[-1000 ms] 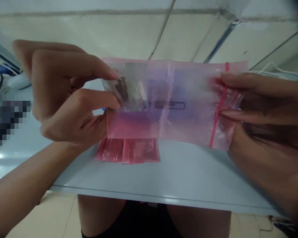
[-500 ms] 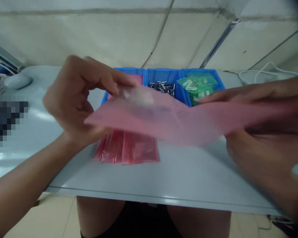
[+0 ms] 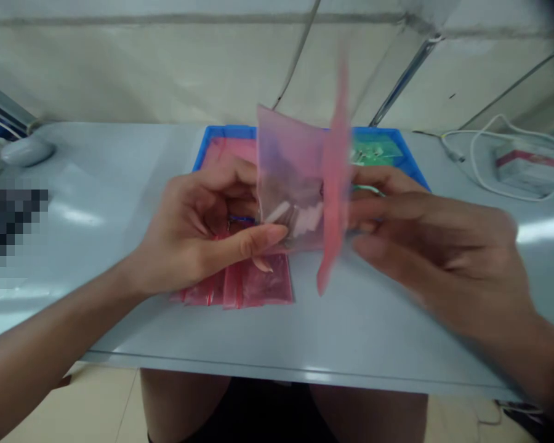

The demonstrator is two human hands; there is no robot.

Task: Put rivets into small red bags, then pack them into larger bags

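Observation:
My left hand (image 3: 203, 227) grips the lower left part of a translucent pink plastic bag (image 3: 289, 147), its thumb in front and its fingers behind. Small white pieces and thin metal pins (image 3: 300, 218) show through the plastic, low in the bag. The bag's right side turns edge-on as a blurred pink flap. Right beside that flap is my right hand (image 3: 425, 240), curled and smeared by motion. Its fingertips are partly hidden by the flap, so I cannot make out whether they hold it. Below the bag, several pink zip bags (image 3: 263, 283) lie overlapping on the table.
Behind the hands stand blue bins (image 3: 397, 138), one with pink bags (image 3: 228, 147) and one with green packets (image 3: 376, 151). A white cable (image 3: 473, 160) and a small red-and-white box (image 3: 529, 163) lie at the right. A computer mouse (image 3: 28, 151) sits at the far left.
The bag has swung from lying flat and stretched between both hands to upright, nearer the left hand. My left hand has moved right and down, my right hand inward. The red-and-white box has come into view.

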